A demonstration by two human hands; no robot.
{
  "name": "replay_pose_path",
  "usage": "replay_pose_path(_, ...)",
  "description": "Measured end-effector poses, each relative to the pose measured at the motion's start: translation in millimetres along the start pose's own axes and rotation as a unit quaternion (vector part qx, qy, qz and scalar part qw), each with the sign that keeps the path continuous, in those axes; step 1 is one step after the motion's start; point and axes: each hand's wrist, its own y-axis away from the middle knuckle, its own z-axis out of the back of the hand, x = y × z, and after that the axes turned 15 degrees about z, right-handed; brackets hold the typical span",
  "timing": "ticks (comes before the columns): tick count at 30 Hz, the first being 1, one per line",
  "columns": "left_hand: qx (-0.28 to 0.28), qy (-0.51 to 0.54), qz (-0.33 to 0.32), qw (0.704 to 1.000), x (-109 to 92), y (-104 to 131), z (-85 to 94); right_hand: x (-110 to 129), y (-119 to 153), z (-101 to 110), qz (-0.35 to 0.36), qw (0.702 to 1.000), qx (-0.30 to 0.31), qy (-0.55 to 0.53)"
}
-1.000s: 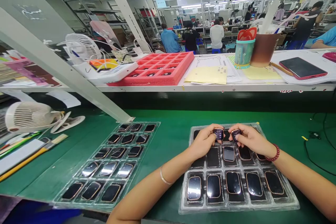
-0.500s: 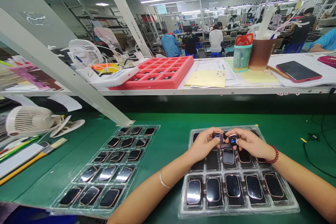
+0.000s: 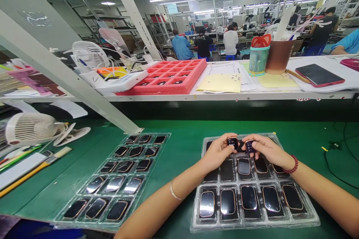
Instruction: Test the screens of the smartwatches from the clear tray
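Observation:
My left hand grips a smartwatch body whose screen is lit, its thumb at the lower edge of the glass. A second lit smartwatch body is held in my right hand, the thumb on its screen's right side. Both hands hover over the back rows of a clear plastic tray, which carries several dark-screened watch bodies with gold-coloured rims. One watch body lies in the middle row just below my hands. The back row is partly hidden behind my fingers.
Another clear tray of watch bodies lies to the left. Beyond it are a white clip fan and a brush. A shelf across the back bears a red foam tray, papers, cups and a phone. A slanted post stands at left.
The right watch has turned slightly, and its screen has gone from a blue item to small icons. The left watch's face shows more clearly, tilted towards me. Both hands stay nearly in place.

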Motion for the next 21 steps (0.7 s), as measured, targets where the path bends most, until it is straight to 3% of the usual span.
replay_pose_path(7, 0.003, 0.018, 0.003, 1.000, -2.2, 1.7, -2.6, 4.2, -0.8, -3.9, 0.025, 1.000, 0.014, 0.007)
replay_pose_path(13, 0.005, 0.004, 0.037, 0.999, -8.4, 5.0, -1.5, 1.0, 0.6, -0.5, -0.001, 1.000, 0.026, 0.007)
replay_pose_path(21, 0.008, 0.050, 0.029, 0.998, -12.3, 8.6, -8.2, 3.7, 4.0, -2.2, -0.005, 0.998, 0.038, 0.042)
